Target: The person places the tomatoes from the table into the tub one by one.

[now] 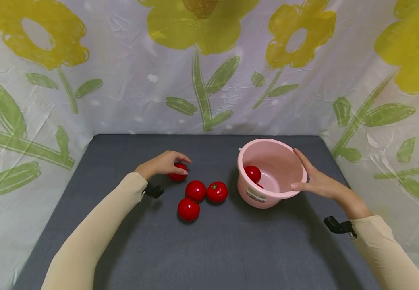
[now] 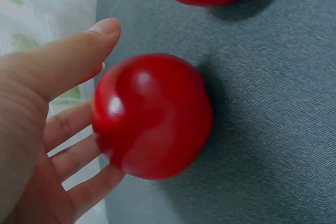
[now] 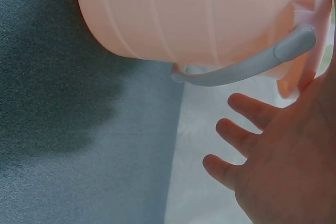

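Note:
In the head view my left hand (image 1: 163,164) is over a glossy red tomato (image 1: 178,173) on the table. The left wrist view shows fingers extended along the far side of that tomato (image 2: 153,116), the thumb raised apart from it. My right hand (image 1: 316,182) holds the rim of a pink bucket (image 1: 254,189), thumb over the edge. Its other fingers (image 3: 239,136) spread outside, below the grey handle (image 3: 236,72). Inside the bucket, one tomato (image 1: 252,173) shows with part of another below it.
Between the left hand and the bucket sit three more tomatoes: a middle tomato (image 1: 196,191), a right tomato (image 1: 217,192) with a green stem spot, and a front tomato (image 1: 188,210). A dark grey cloth (image 1: 213,249) covers the table. Flower-printed curtains (image 1: 122,88) hang around it.

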The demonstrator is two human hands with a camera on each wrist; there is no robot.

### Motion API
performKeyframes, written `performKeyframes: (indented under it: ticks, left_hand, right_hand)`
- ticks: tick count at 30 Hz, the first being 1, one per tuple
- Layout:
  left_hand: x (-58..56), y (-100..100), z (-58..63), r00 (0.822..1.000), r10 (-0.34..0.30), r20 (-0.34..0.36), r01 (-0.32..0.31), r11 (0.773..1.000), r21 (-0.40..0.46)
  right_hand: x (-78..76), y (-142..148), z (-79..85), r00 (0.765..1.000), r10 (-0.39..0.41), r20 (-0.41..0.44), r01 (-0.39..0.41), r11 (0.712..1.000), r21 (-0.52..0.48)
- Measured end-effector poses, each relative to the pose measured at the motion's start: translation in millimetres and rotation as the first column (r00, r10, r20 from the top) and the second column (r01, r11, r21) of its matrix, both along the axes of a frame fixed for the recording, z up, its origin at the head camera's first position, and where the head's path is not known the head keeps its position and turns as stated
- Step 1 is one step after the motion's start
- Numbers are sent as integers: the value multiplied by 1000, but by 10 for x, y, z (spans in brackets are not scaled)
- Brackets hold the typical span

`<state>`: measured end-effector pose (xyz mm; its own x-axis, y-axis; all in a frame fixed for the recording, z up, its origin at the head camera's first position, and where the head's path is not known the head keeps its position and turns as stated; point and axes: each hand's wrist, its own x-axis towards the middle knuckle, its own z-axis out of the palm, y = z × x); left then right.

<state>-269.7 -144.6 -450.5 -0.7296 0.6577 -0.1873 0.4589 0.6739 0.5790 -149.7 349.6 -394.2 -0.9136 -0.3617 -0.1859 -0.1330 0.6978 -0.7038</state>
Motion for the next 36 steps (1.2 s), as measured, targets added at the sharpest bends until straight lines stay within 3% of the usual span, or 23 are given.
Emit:
performKeyframes:
  ticks: [11, 26, 31, 36]
  left_hand:
    - [44, -59, -124, 1000, 29, -3, -29, 999, -20]
    - [49, -59, -96, 999, 28, -24, -28, 1000, 2]
    - [13, -27, -47, 999, 25, -33, -25, 1000, 15]
    - [-26, 50, 90, 999, 29, -32, -28, 999, 25]
  right_hand:
    - [-1, 4, 3, 1000, -5, 5, 5, 1000, 14]
    - [-3, 16, 4, 1000, -4, 4, 4, 1000, 13]
    - [-2, 2, 3, 1000, -12, 13, 12, 1000, 18]
    - [12, -7, 19, 1000, -13, 7, 12, 1000, 22]
